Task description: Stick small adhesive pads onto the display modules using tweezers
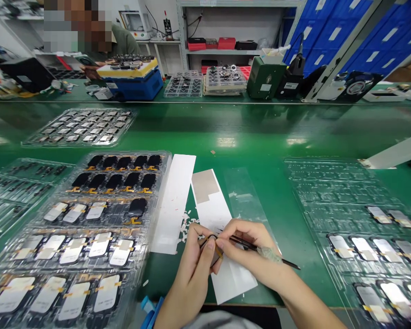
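Note:
My left hand pinches a small dark display panel with an amber flex tail. My right hand is shut on slim black tweezers, whose tips reach the panel's upper edge. Under my hands lies a white backing sheet carrying a tan film patch. Left of it are a second white sheet and small pale peeled scraps. A clear plastic tray of dark and film-covered panels sits to my left. Another tray holds film-covered panels to my right.
Everything rests on a green bench mat. A clear film strip lies beside the sheets. Further trays stand beyond. Across the far bench, a co-worker's sleeve shows behind a blue-and-yellow fixture. Blue bins fill the back right.

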The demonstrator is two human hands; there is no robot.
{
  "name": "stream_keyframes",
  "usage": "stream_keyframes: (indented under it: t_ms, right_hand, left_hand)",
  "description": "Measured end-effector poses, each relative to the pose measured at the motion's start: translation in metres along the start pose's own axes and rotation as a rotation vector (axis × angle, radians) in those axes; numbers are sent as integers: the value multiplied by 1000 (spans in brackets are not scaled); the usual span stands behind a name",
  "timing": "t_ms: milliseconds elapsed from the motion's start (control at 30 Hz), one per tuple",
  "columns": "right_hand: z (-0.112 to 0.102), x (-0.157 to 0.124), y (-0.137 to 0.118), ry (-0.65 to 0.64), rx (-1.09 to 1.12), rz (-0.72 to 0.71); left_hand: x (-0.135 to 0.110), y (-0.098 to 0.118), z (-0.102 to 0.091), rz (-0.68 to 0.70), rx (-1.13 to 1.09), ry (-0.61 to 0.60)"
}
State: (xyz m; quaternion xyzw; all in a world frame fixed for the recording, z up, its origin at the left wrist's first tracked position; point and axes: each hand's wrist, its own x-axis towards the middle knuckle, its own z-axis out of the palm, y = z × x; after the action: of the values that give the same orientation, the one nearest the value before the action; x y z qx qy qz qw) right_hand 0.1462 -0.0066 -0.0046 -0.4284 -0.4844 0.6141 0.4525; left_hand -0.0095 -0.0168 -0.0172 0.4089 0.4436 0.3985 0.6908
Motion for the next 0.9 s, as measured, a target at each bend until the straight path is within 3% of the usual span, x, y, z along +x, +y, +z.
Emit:
stream_keyframes:
  t_ms: [200, 333, 467, 567, 633, 800, 900]
  right_hand:
    - [0, 2, 4, -3, 32, 47]
    - [-12, -4, -10, 13, -84, -4]
    - [-36, -25, -24, 231, -159, -82]
    - [-49, -44, -13, 476, -159, -181]
    - [-53, -54, 2, 564, -196, -201]
    - [-54, -62, 32, 561, -244, -228]
    - [-55, -63, 38, 572, -235, -236]
  left_hand:
    - [0, -1, -1, 30, 18, -45]
    - [1, -2, 0, 84, 114, -11]
    - [-2, -3, 3, 96, 202, 7]
    - [-6, -5, 10, 130, 282, -91]
    - [-6, -6, 16, 208, 395, -166]
    - [2, -10, 30, 503, 758, -376]
    - [8, -13, 33, 555, 847, -415]
